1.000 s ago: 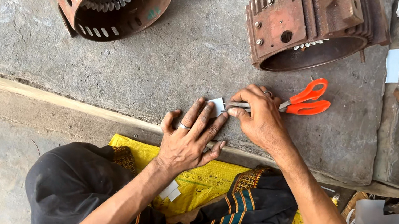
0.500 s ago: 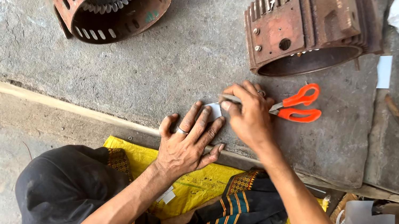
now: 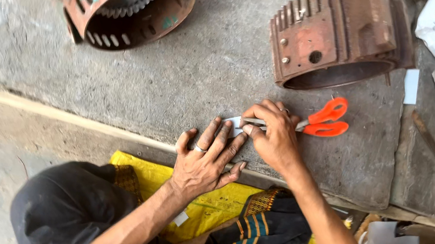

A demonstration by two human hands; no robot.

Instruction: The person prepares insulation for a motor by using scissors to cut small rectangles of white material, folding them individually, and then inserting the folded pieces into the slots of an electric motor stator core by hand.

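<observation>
A rusty round motor housing (image 3: pixel 126 1) with green paint patches lies on its side at the far left of the concrete slab (image 3: pixel 189 82). Near the slab's front edge, the left hand (image 3: pixel 205 161) lies flat with fingers spread, fingertips pressing one end of a small white paper strip (image 3: pixel 233 123). Just right of it, the right hand (image 3: pixel 271 134) has its fingers curled, thumb and forefinger pinching the strip's other end. Orange-handled scissors (image 3: pixel 326 121) lie beside that hand, their blades hidden under it. Behind them sits a ribbed rusty motor casing (image 3: pixel 335 36). A yellow cloth (image 3: pixel 205 196) lies below the slab's front edge.
</observation>
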